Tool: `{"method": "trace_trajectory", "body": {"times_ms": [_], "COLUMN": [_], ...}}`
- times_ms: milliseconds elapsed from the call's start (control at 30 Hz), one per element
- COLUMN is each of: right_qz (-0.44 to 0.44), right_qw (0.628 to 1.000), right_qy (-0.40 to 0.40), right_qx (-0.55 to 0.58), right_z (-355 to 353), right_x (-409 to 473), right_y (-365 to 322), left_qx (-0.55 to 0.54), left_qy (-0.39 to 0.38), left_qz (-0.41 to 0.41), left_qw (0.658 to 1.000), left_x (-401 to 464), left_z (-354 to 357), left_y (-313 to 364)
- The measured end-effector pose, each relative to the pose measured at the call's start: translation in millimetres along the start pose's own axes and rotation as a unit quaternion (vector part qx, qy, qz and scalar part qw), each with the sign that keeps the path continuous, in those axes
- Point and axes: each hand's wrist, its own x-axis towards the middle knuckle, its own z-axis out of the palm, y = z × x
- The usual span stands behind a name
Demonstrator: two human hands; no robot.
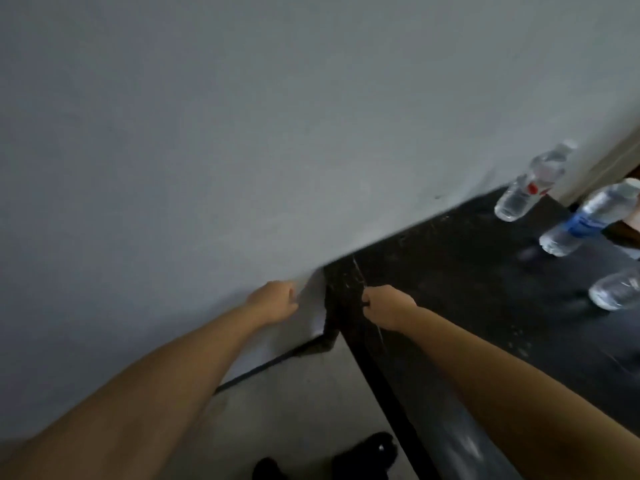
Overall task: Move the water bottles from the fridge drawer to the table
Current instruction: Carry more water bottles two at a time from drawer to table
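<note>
Three clear plastic water bottles stand on the dark table [450,271] at the right: one with a red label [530,185] near the wall, one with a blue label [588,220] beside it, and a third [616,287] cut off by the frame edge. My left hand [273,301] is curled into a fist in front of the grey wall, holding nothing visible. My right hand [388,306] is also curled shut over the table's near corner, with nothing visible in it. The fridge drawer is out of view.
A plain grey wall [242,133] fills most of the view. A dark cable [270,363] runs along the wall's base. The table's black edge [381,386] runs down toward me. Dark shoes [363,455] show on the pale floor below.
</note>
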Motion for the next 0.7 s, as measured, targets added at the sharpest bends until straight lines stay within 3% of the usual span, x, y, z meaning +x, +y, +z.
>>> {"method": "trace_trajectory", "body": {"times_ms": [200,400,533,700], "right_qz": [-0.092,-0.238,-0.351,-0.485], "right_qw": [0.987,0.947,0.893,0.796], "right_qy": [-0.036,-0.085,-0.098,-0.134], "right_qx": [-0.123,-0.196,-0.266,-0.336], "right_z": [25.4,41.6,71.6,110.2], "right_x": [8.4,13.3,3.5,-32.1], "right_y": [-129.9,-255.3,-343.6,-435.6], "left_qx": [-0.075,-0.172,-0.238,-0.307], "left_qy": [0.022,0.07,0.13,0.195], "left_qz": [-0.101,-0.211,-0.317,-0.441], "left_qw": [0.992,0.96,0.909,0.821], "left_x": [-76.9,-174.2,-246.8,-339.5], "left_z": [-16.6,-12.0,12.3,42.7], "left_y": [-123.6,-221.5,-263.5,-274.3]}}
